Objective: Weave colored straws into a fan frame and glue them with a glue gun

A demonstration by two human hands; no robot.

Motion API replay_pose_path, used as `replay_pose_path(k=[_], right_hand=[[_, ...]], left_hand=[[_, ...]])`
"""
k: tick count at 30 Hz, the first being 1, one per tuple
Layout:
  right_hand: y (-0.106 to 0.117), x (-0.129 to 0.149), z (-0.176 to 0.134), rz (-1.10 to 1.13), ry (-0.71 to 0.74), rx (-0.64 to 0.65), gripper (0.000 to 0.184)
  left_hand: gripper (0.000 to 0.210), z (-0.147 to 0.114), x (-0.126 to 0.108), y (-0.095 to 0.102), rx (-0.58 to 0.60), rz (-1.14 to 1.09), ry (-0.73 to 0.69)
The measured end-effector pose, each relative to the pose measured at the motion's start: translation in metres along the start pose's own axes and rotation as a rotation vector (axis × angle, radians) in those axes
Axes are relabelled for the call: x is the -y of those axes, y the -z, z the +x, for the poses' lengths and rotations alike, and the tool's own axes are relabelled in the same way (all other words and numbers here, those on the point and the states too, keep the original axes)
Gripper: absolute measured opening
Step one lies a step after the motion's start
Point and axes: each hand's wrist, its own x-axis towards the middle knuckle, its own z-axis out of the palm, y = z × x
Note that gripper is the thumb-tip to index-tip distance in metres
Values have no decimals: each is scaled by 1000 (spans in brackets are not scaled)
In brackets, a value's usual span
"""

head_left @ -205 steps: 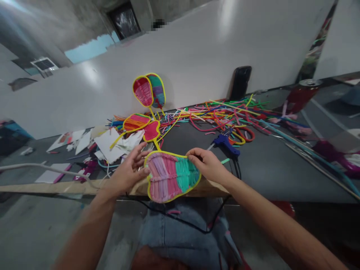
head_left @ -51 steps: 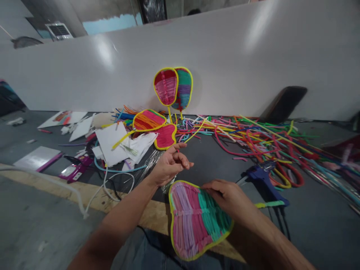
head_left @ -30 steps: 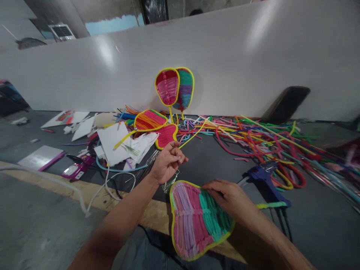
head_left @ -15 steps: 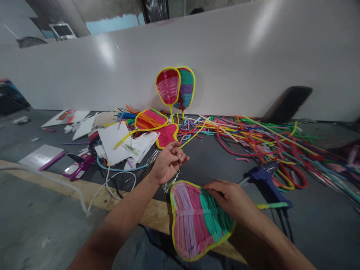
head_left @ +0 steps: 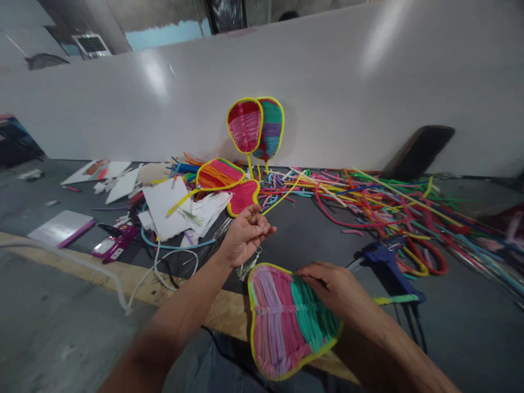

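A hand fan (head_left: 278,316) made of pipe cleaners, striped lilac, pink and green with a yellow rim, is tilted over the table's near edge. My right hand (head_left: 327,284) grips its upper right edge, covering part of the green section. A yellow and green handle (head_left: 396,299) shows beyond my right wrist. Above the fan and apart from it, my left hand (head_left: 246,233) is closed in a pinch; whatever its fingertips hold, if anything, is too small to make out. Just beyond those fingers lies a pink fan (head_left: 242,197) with a yellow rim.
Two finished fans (head_left: 244,125) lean on the white partition (head_left: 347,82). An orange and red fan (head_left: 220,176) lies at papers (head_left: 166,204). Loose pipe cleaners (head_left: 360,191) spread along the back and right. A blue glue gun (head_left: 382,265) rests right; a white cable (head_left: 110,273) crosses left.
The fingers of my left hand have shifted slightly and curled a little more. My right hand and the fan in it have stayed in place.
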Motion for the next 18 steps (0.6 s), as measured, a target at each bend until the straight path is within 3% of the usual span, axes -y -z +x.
replay_pose_path(k=[18], right_hand=[[-2,-5,0,-7,23,-4,31]], left_hand=[[50,2,2,4,-30,100,-32]])
